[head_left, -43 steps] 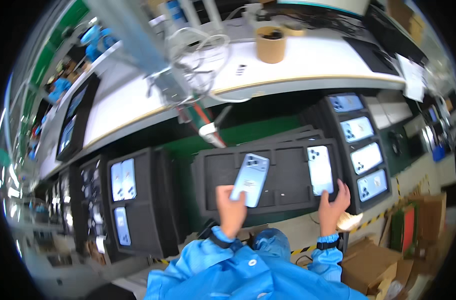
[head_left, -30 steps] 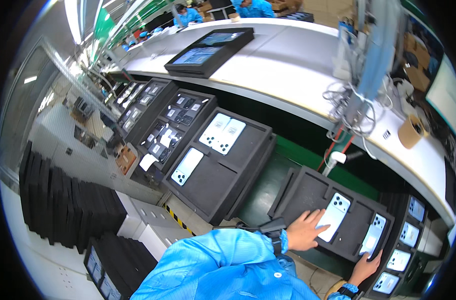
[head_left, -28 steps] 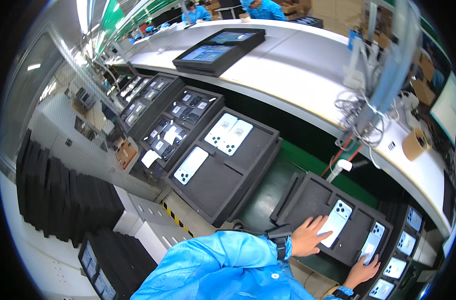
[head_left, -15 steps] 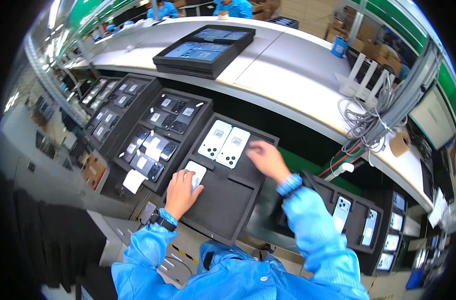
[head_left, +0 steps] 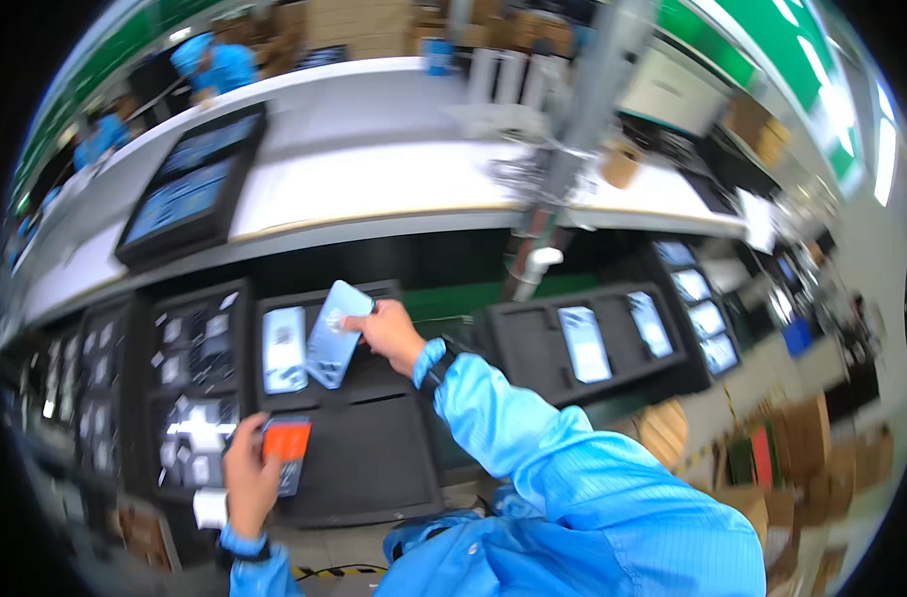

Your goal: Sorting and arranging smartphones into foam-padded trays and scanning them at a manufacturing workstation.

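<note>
My right hand [head_left: 389, 333] pinches the edge of a pale blue phone [head_left: 336, 338], tilted in the black foam tray [head_left: 374, 458] in front of me. Just left of it, another pale blue phone [head_left: 285, 348] lies in the same tray. My left hand [head_left: 249, 478] is closed at the left edge of a phone [head_left: 288, 453] in the tray's near left part, its thumb over the face. That phone's upper part shows bright orange and its lower part dark; motion blurs the details.
More foam trays with dark phones [head_left: 195, 348] stand to the left. Rightward, another tray [head_left: 523, 338] holds two pale phones, beside a stack of lit ones [head_left: 692, 289]. A white bench [head_left: 374, 169] runs behind with a black tray [head_left: 190, 184]. A grey post [head_left: 588, 109] rises there.
My view has swung to the right. My right hand, formerly beside the phones, now grips a pale blue one and has tilted it. The phone under my left hand now shows orange.
</note>
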`<state>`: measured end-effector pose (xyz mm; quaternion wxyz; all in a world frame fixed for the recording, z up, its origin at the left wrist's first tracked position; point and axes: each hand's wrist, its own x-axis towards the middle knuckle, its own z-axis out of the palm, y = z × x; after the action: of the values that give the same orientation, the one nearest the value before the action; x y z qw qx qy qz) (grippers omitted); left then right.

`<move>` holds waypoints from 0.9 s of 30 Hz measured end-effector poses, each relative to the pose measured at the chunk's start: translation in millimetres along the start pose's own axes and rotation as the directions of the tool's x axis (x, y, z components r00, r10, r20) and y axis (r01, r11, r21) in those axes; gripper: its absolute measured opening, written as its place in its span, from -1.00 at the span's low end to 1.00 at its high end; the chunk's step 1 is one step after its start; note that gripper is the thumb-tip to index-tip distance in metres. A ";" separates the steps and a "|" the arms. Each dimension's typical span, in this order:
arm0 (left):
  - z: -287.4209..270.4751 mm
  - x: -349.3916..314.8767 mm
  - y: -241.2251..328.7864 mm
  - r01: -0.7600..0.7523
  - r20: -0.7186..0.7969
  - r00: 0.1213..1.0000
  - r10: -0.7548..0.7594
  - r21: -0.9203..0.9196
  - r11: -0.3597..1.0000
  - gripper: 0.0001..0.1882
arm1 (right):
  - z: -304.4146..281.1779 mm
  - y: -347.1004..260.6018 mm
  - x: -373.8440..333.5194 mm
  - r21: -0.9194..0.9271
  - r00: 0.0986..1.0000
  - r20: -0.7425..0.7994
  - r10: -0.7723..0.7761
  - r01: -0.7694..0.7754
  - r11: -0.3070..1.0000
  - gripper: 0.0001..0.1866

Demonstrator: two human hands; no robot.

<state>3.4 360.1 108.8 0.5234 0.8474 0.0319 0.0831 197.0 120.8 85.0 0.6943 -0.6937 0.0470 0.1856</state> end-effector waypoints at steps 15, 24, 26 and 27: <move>310.0 79.5 139.3 -0.792 0.572 0.429 0.699 -0.134 0.595 -0.67 | -365.5 133.2 -222.9 0.615 0.565 -0.768 0.301 0.522 0.590 -0.71; 382.1 30.6 122.6 -0.699 0.783 0.563 0.265 0.280 0.658 -0.52 | -421.9 101.7 -265.4 0.291 0.735 -0.599 0.318 -0.171 0.941 -0.64; 375.8 23.6 123.6 -0.519 0.816 0.572 0.080 0.285 0.806 -0.48 | -458.4 166.5 -279.7 -0.116 0.599 -0.798 -0.065 -0.048 0.992 -0.68; 376.8 17.5 122.6 -0.442 0.744 0.660 0.106 0.271 0.855 -0.48 | -468.0 164.3 -280.2 -0.120 0.516 -0.851 -0.096 -0.013 0.993 -0.67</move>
<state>82.3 -24.9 54.9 0.2754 0.9010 -0.2849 -0.1764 -25.8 -397.4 4.7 0.5462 -0.7336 0.3552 -0.1935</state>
